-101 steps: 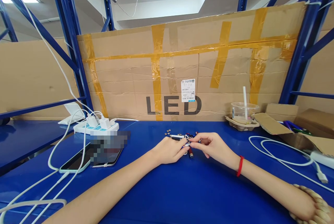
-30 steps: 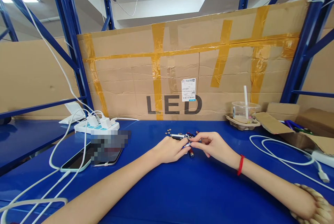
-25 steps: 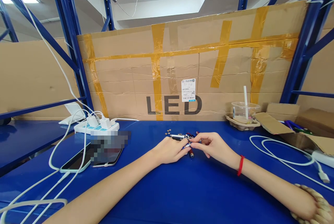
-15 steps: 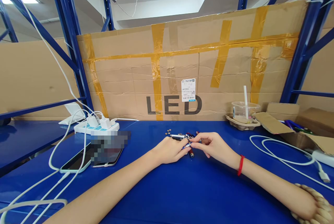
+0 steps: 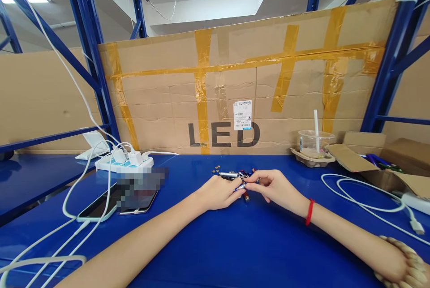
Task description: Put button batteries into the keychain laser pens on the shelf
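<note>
Fingertips of my left hand [image 5: 220, 193] and right hand [image 5: 273, 187] meet at the middle of the table, both closed in a pinch. Between them they hold a small shiny metal tube [image 5: 240, 186], silver with a bluish sheen; fingers cover part of it. A silver metal tube [image 5: 228, 174] lies just beyond my left hand. Near the fingertips, a dark red tube [image 5: 247, 197] rests on the table, with more small metal pieces partly hidden behind the hands. Several tiny round metal discs, like button cells [image 5: 217, 169], lie farther back.
Two phones [image 5: 97, 205] lie at left near a white power strip [image 5: 109, 165] with cables. At right are a plastic cup with a straw [image 5: 316, 142], an open cardboard box [image 5: 379, 176] and a coiled white cable [image 5: 356, 203]. A tall cardboard sheet [image 5: 161, 100] stands behind.
</note>
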Demonstrator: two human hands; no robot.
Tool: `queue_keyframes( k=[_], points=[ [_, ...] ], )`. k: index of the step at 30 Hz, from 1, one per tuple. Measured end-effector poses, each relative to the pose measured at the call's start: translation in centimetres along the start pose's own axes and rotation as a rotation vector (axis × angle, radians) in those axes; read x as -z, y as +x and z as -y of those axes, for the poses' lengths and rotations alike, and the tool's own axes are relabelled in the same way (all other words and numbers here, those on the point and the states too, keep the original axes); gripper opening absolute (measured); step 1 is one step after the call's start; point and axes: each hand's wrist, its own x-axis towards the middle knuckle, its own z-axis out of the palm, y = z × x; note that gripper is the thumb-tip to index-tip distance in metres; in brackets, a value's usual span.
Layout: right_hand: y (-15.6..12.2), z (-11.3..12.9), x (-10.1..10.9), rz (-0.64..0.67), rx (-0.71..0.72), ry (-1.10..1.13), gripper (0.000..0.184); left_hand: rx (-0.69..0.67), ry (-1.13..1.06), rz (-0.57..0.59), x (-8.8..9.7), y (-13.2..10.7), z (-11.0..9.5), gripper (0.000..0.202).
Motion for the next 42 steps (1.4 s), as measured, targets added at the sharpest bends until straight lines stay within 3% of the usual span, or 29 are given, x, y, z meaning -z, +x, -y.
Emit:
queue_keyframes(
  k=[42],
  points=[
    [0.13, -0.35, -0.06, 0.005, -0.006, -0.018, 0.035, -0.004, -0.004, 0.009, -0.28, 0.08, 0.11, 0.035]
  ],
)
